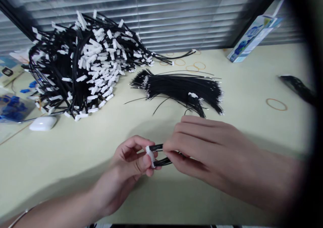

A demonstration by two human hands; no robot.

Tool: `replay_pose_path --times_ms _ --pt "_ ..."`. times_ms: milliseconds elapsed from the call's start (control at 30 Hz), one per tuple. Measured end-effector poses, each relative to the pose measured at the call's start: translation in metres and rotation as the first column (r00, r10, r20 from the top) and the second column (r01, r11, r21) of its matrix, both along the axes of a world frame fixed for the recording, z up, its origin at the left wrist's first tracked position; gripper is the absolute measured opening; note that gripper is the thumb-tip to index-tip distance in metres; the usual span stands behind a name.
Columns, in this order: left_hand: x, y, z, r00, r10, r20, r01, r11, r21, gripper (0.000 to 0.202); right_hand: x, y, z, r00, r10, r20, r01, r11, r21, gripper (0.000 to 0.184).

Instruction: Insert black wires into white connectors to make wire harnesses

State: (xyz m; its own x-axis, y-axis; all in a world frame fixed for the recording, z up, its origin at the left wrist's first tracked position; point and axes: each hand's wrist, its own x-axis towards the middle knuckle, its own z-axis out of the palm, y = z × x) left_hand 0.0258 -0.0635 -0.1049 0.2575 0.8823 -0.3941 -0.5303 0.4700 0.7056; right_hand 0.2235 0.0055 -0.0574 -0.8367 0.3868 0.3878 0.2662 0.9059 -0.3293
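My left hand [128, 164] pinches a small white connector [150, 155] between thumb and fingers, low in the middle of the view. Black wires [161, 161] run out of the connector to the right. My right hand [202, 144] is closed on those wires just beside the connector, its fingers pressed together over them. Both hands hover just above the pale table [75, 154]. Behind them lies a loose bundle of bare black wires [181, 88].
A big heap of black wire sets with white connectors [83, 63] fills the back left. A white mouse [42, 123] sits at its foot. Rubber bands [276, 104] lie scattered at the right and back. A blue-white box [252, 38] leans at the window blinds; blue parts [12, 107] lie at the left edge.
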Motion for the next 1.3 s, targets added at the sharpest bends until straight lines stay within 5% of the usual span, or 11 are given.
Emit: replay_pose_path --times_ms 433,633,1000,1100,1200,1300 --pt "0.0 -0.002 0.001 0.999 0.0 -0.042 -0.001 1.0 -0.01 0.013 0.001 0.002 0.001 0.996 -0.005 0.093 -0.017 0.973 0.229 0.014" --pt "-0.002 -0.001 -0.002 0.997 0.002 -0.074 -0.001 1.0 0.009 0.013 -0.004 -0.002 0.004 0.999 -0.035 -0.026 0.042 0.926 0.376 0.021" --pt "-0.001 0.0 -0.001 0.989 -0.009 -0.146 0.0 0.998 -0.06 0.017 -0.003 -0.001 -0.001 0.993 0.02 0.116 -0.064 0.92 0.386 0.033" --pt "0.002 0.002 -0.002 0.987 -0.016 -0.163 0.01 0.999 -0.041 0.017 -0.006 0.0 -0.004 0.993 0.06 0.099 -0.087 0.95 0.298 0.025" --pt "0.006 0.005 -0.003 0.98 -0.051 -0.193 0.052 0.999 0.002 0.016 -0.01 0.01 -0.006 0.994 0.044 0.095 -0.04 0.998 -0.044 0.025" --pt "0.009 0.006 -0.003 0.964 -0.111 -0.241 0.108 0.994 -0.023 0.019 -0.013 0.033 -0.009 0.981 -0.083 0.177 0.137 0.936 -0.324 0.045"
